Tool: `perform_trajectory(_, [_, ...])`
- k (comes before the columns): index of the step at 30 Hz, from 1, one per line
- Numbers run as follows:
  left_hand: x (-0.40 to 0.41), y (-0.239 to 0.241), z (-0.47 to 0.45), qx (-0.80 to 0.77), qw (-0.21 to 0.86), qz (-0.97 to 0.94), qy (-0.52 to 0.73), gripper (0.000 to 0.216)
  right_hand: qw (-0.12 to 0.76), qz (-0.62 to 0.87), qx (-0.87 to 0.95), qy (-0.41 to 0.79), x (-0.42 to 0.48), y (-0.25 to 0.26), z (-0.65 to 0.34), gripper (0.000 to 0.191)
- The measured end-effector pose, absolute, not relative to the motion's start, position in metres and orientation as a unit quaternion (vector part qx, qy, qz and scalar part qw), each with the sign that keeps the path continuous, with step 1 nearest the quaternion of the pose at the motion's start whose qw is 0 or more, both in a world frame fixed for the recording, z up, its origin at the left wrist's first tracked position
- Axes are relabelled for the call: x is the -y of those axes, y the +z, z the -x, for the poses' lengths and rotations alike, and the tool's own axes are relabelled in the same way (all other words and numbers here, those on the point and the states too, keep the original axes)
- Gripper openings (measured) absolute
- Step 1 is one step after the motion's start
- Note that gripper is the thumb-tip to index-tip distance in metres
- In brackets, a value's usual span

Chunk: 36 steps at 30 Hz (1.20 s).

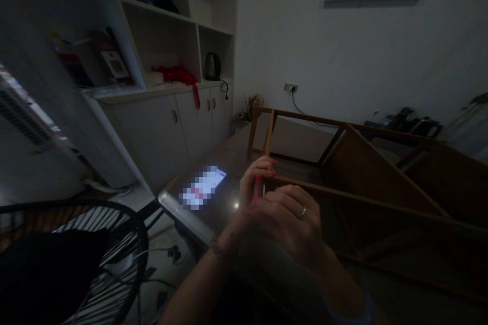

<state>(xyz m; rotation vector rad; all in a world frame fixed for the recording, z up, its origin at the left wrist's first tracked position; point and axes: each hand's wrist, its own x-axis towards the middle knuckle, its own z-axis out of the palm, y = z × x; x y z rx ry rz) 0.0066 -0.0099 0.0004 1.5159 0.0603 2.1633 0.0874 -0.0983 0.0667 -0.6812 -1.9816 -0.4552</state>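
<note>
A wooden frame [305, 183] with thin bars and inset panels lies on the table. My left hand [253, 188] is closed at its near corner, with the fingers curled round the spot where an upright bar meets a long rail. Just to the right, my right hand [293, 218], wearing a ring, is closed with its fingertips against the left thumb. A thin pale sliver shows between the two hands, too small to name. What the right fingers pinch is hidden. A lit phone [204, 188] lies on the table to the left of my hands.
The table's rounded edge [186, 216] runs along the near left. A black woven chair [141, 244] stands beside it, with cables [173, 254] on the floor. White cabinets [148, 132] hold a kettle [212, 66] and red cloth [177, 75]. A wall socket [291, 87] has a black cord plugged in.
</note>
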Motion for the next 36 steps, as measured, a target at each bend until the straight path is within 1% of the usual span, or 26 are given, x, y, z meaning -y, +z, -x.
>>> perform_trajectory(5, [0.011, -0.001, -0.006, -0.028, 0.263, -0.558, 0.786, 0.029, 0.473, 0.288, 0.800, -0.230, 0.100, 0.064, -0.087, 0.006])
perform_trajectory(14, [0.014, 0.001, -0.007, -0.030, 0.273, -0.548, 0.791, 0.026, 0.460, 0.284, 0.808, -0.235, 0.098, 0.064, -0.085, 0.008])
perform_trajectory(20, [0.012, 0.000, -0.007, -0.028, 0.259, -0.548, 0.795, 0.026, 0.458, 0.281, 0.811, -0.234, 0.098, 0.064, -0.085, 0.005])
perform_trajectory(24, [0.011, 0.000, -0.007, -0.026, 0.260, -0.546, 0.796, 0.026, 0.434, 0.270, 0.829, -0.228, 0.096, 0.067, -0.088, 0.007])
perform_trajectory(26, [0.012, 0.000, -0.007, -0.029, 0.265, -0.549, 0.792, 0.027, 0.411, 0.257, 0.845, -0.228, 0.095, 0.069, -0.092, 0.008])
perform_trajectory(28, [0.011, 0.000, -0.007, -0.021, 0.267, -0.551, 0.790, 0.028, 0.393, 0.244, 0.857, -0.228, 0.094, 0.072, -0.097, 0.014])
perform_trajectory(30, [0.011, 0.002, -0.009, -0.013, 0.265, -0.547, 0.794, 0.028, 0.382, 0.235, 0.864, -0.229, 0.094, 0.075, -0.101, 0.020])
perform_trajectory(36, [0.010, 0.003, -0.009, -0.005, 0.263, -0.539, 0.800, 0.030, 0.344, 0.230, 0.883, -0.220, 0.093, 0.082, -0.110, 0.031])
